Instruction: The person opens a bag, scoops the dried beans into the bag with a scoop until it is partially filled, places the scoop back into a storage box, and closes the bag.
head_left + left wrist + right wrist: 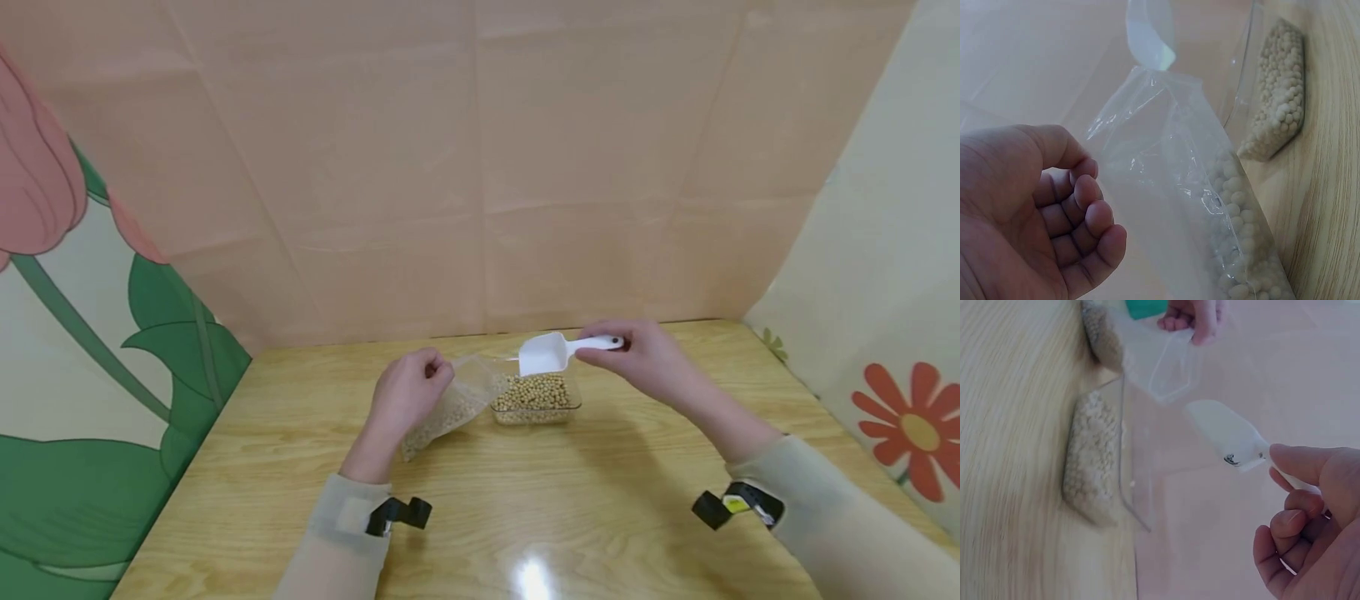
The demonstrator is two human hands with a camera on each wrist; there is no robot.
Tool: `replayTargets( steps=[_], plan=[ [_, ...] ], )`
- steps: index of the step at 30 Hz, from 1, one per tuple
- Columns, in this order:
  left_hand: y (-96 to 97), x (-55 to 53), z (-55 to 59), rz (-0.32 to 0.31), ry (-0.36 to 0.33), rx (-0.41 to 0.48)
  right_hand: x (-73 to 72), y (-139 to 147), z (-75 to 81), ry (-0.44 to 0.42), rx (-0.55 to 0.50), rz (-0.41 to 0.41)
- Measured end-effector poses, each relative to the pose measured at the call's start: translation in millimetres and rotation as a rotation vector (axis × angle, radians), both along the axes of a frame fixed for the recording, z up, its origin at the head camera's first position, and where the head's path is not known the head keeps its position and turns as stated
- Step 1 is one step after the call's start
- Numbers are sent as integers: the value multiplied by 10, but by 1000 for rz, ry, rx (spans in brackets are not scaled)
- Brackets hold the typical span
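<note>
My left hand [408, 387] pinches the upper edge of a clear plastic bag [1147, 137], which leans to the right with its mouth toward the scoop. Pale round beans [1238, 206], like soybeans, lie along the bag's lower side. In my right hand [645, 354] is the handle of a white scoop [543, 354], gripped between thumb and fingers. The scoop's blade points left toward the bag mouth, above a clear rectangular container [572, 407]. Soybeans [534, 392] fill much of that container. No beans show on the blade in the head view.
The container stands on a wood-grain table [480, 500], toward its back edge. A plain pinkish sheet [480, 167] rises behind the table. Flower-patterned panels stand at the left [75, 350] and right [885, 275].
</note>
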State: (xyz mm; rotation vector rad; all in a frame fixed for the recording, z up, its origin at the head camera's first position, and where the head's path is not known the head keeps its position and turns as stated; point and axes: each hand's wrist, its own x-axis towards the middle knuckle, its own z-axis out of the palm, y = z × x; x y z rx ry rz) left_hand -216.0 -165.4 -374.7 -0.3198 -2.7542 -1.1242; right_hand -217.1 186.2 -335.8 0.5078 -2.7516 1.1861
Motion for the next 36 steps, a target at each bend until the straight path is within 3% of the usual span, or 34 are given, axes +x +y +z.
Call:
replayTargets(
  steps=[7,18,31,36],
  plan=[
    [-9,0,-7,-3,-11,-2,-51,103,-79,6,81,-11],
    [-18,9,-11,8,-15,0,-147,141,-221,-52,169,43],
    [-17,-9,3,6,-18,-6,-227,5,-186,-92,327,82],
    [-12,-17,-4,1,-11,-1,-251,-56,-220,-118,339,87]
  ],
)
